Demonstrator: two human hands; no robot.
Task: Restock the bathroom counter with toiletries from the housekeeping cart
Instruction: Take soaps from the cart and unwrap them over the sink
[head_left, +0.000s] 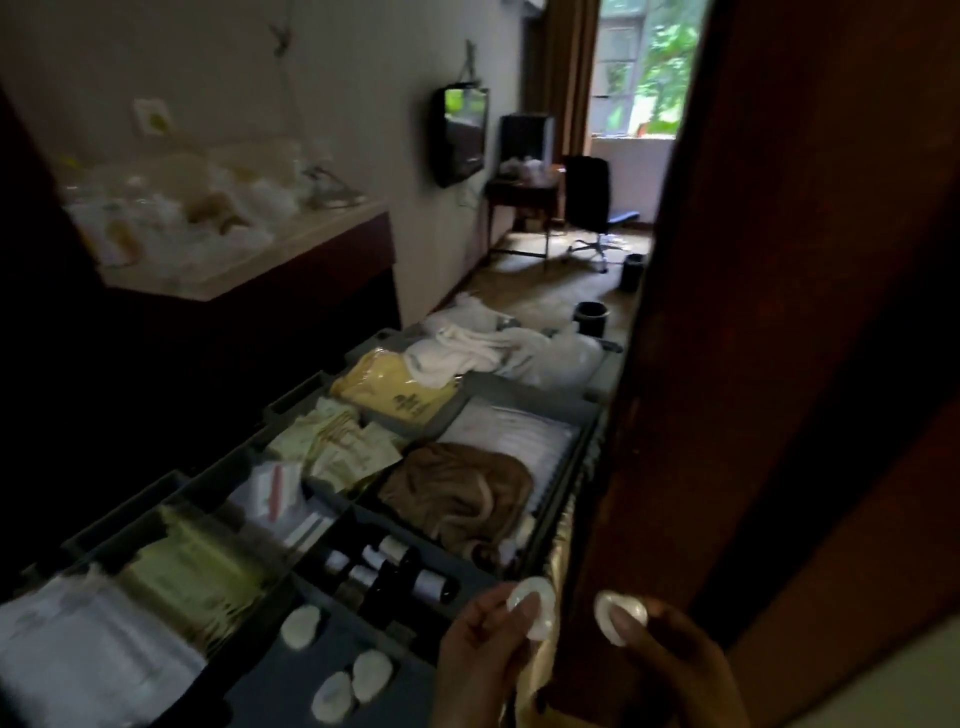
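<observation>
Hotel rm: housekeeping cart (530, 391), wall TV (462, 135), desk (519, 192).

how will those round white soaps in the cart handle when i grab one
Likely light and stiff: left hand and right hand each pinch a soap easily. Shiny wrapper suggests slippery. Loose soaps lie flat in the cart tray, so probably won't roll.

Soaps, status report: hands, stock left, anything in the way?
Left hand pinches one round soap; right hand pinches a second soap. Three spare soaps lie in the cart tray. Wooden door close beside right hand.
</observation>
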